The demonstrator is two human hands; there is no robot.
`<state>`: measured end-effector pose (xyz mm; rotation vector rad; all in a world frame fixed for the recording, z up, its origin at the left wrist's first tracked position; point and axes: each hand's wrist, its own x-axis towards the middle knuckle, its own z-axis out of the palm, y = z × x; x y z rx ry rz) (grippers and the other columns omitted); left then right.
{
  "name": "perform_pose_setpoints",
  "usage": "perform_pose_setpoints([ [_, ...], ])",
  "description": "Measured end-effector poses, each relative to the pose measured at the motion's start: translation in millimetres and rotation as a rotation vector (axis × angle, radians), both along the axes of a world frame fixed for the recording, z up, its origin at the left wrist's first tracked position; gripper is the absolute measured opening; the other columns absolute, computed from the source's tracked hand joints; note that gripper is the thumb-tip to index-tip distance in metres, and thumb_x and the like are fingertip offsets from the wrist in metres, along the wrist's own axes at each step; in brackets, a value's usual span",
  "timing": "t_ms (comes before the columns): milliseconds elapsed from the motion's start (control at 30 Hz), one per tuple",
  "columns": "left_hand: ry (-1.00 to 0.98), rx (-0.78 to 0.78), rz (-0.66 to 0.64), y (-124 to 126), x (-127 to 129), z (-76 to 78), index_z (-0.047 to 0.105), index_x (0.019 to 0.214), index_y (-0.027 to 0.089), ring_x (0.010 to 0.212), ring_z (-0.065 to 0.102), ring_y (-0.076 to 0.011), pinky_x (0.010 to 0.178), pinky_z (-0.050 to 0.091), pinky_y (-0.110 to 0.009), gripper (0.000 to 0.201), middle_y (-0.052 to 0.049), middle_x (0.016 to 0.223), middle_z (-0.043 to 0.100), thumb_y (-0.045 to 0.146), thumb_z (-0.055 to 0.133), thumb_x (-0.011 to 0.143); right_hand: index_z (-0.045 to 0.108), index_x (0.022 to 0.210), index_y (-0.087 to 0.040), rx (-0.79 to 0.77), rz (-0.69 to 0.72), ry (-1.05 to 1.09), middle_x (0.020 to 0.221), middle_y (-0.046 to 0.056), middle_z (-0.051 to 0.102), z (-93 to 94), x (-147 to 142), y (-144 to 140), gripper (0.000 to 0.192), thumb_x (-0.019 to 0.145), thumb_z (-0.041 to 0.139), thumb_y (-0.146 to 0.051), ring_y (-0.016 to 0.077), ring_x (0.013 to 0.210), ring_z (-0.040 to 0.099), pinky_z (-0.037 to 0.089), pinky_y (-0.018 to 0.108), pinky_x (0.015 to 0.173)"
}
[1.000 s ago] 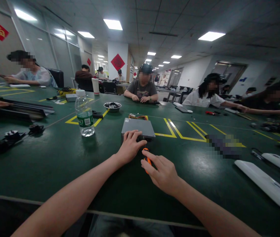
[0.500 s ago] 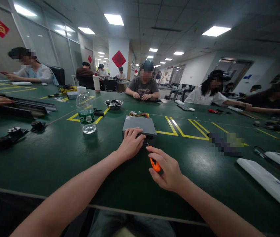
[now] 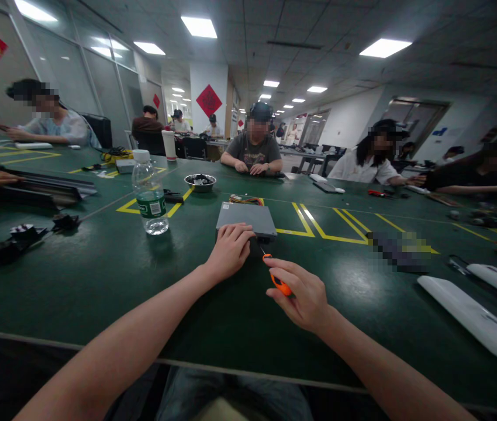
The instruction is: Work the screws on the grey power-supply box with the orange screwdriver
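A grey metal computer power supply unit (image 3: 251,216) lies on the green table in front of me, with coloured wires (image 3: 245,200) at its far side. My left hand (image 3: 230,248) grips its near left edge, fingers over the top. In my right hand (image 3: 303,292) is a screwdriver with an orange handle (image 3: 281,285), held between thumb and fingers. Its thin shaft slants up and left to the near face of the unit. I cannot make out exactly where the tip touches, and the left fingers partly hide that face.
A water bottle (image 3: 149,199) stands left of the unit, with a metal bowl (image 3: 200,182) of small dark parts behind it. White elongated casings (image 3: 468,316) lie at the right. Dark metal rails (image 3: 51,187) and black parts (image 3: 16,242) are at the left. Several people sit around the table.
My right hand has shifted slightly right and the orange handle with it. My left fingers lie a little differently on the unit's top. The whole view has moved slightly.
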<state>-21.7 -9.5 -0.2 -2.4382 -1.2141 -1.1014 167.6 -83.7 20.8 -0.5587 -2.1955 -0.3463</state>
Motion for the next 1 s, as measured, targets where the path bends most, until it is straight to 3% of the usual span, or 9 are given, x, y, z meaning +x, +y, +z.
perform_pose_setpoints([
  [167,-0.024,-0.002,0.06,2.9,2.9,-1.1,0.045,0.122,0.019,0.109,0.045,-0.02,0.093,0.032,-0.037,0.035,-0.007,0.116,0.055,0.022,0.041,0.087,0.049,0.112,-0.016,-0.012,-0.005,-0.13,0.116,0.017,0.056,-1.0,-0.7,-2.1,0.03,0.082,0.044,-0.021,0.0212,0.099,0.059,0.052,0.033,0.074],
  [300,-0.004,0.02,0.082,4.2,5.9,-0.9,0.052,0.116,0.023,0.107,0.045,-0.0209,0.091,0.031,-0.038,0.031,-0.005,0.112,0.055,0.023,0.041,0.087,0.046,0.108,-0.017,0.028,-0.01,-0.088,0.109,0.016,0.059,-5.9,-1.5,1.0,0.029,0.081,0.052,-0.025,0.0203,0.088,0.062,0.052,0.033,0.068],
  [567,0.019,0.045,0.073,3.2,10.9,0.9,0.052,0.11,0.02,0.117,0.043,-0.0184,0.103,0.023,-0.039,0.027,-0.006,0.123,0.052,0.019,0.038,0.088,0.036,0.12,-0.017,-0.174,0.092,0.028,0.119,0.018,0.051,-6.7,-0.9,1.6,0.036,0.084,0.043,-0.018,0.0212,0.11,0.053,0.052,0.034,0.078],
  [700,0.003,0.029,0.085,5.4,13.6,-1.4,0.051,0.109,0.021,0.119,0.042,-0.0181,0.099,0.027,-0.039,0.025,-0.004,0.125,0.052,0.017,0.04,0.086,0.042,0.118,-0.019,-0.085,0.041,-0.068,0.122,0.017,0.048,-2.7,-3.1,1.2,0.034,0.084,0.042,-0.016,0.0205,0.104,0.056,0.052,0.033,0.076],
  [833,-0.004,0.025,0.094,6.8,14.8,-2.5,0.051,0.107,0.022,0.117,0.044,-0.0183,0.097,0.029,-0.038,0.023,-0.003,0.123,0.055,0.019,0.042,0.087,0.039,0.116,-0.018,-0.033,0.086,0.035,0.117,0.018,0.052,-3.3,-1.7,4.5,0.038,0.08,0.049,-0.012,0.0205,0.1,0.057,0.053,0.032,0.073],
  [1000,-0.015,0.014,0.111,6.5,15.6,-1.2,0.051,0.105,0.022,0.116,0.045,-0.0182,0.095,0.03,-0.037,0.02,-0.002,0.122,0.055,0.021,0.042,0.087,0.036,0.12,-0.018,-0.142,0.118,0.199,0.114,0.015,0.054,-1.5,2.6,6.7,0.043,0.08,0.046,-0.006,0.0182,0.099,0.059,0.054,0.032,0.075],
])
